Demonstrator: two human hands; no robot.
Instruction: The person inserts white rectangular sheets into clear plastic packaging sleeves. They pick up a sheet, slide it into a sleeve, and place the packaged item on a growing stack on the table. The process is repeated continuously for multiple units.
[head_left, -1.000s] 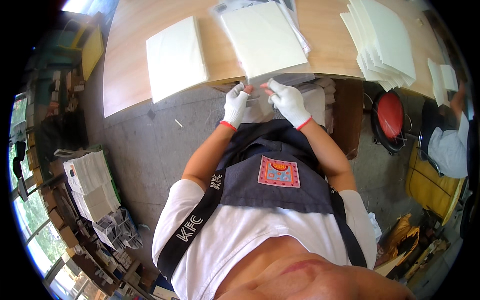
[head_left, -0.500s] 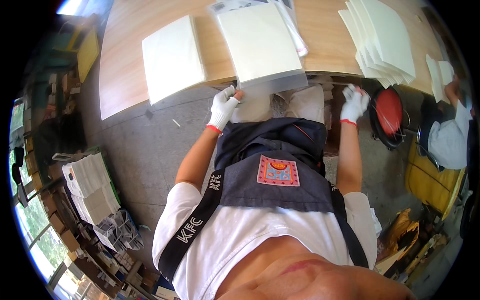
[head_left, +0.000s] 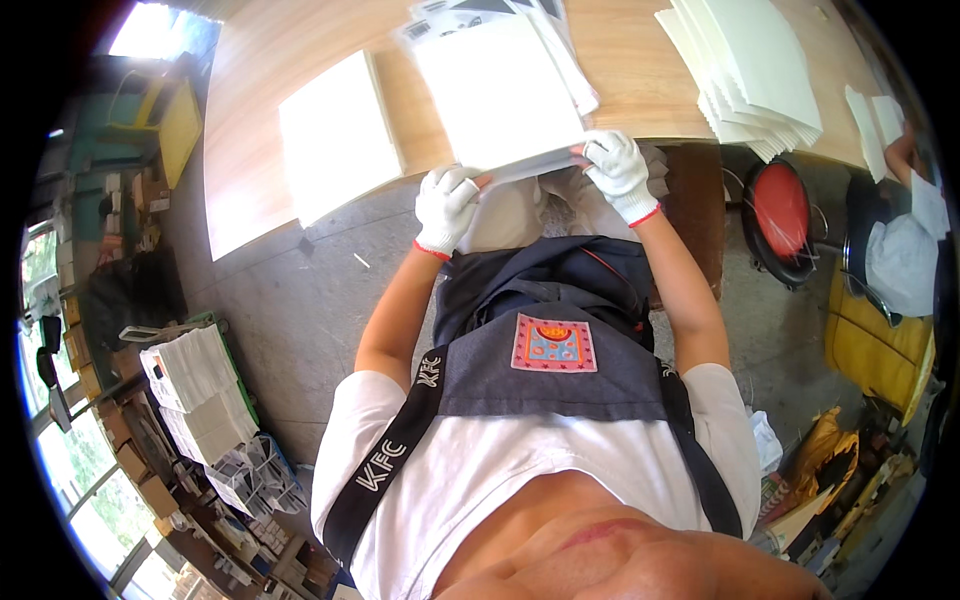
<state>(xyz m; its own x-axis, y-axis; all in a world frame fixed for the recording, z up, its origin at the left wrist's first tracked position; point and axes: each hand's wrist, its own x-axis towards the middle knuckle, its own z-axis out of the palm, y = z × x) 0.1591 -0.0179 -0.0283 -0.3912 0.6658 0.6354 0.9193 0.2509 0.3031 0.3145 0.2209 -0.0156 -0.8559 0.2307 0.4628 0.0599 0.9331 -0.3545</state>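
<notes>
A white paper stack (head_left: 495,95) lies in or on a clear plastic bag at the table's front edge. The bag's see-through flap (head_left: 540,163) sticks out over that edge. My left hand (head_left: 446,208), in a white glove with bare fingertips, is closed on the flap's left corner. At its right corner, my right hand (head_left: 618,172), gloved alike, pinches the flap between thumb and fingers. Beyond the stack lie more clear bags (head_left: 425,28) with dark print. A second white stack (head_left: 340,130) rests to the left, slightly over the edge.
Several fanned white stacks (head_left: 750,65) stand on the wooden table (head_left: 635,75) at right. A red-seated stool (head_left: 778,212) is below them. Far right, another person's arm (head_left: 903,157) is near white sheets. Bundled papers (head_left: 200,385) sit on a cart at left.
My right hand has moved left from beside the stool to the flap's right corner and closed there. My left hand stays at the left corner. The view has shifted slightly.
</notes>
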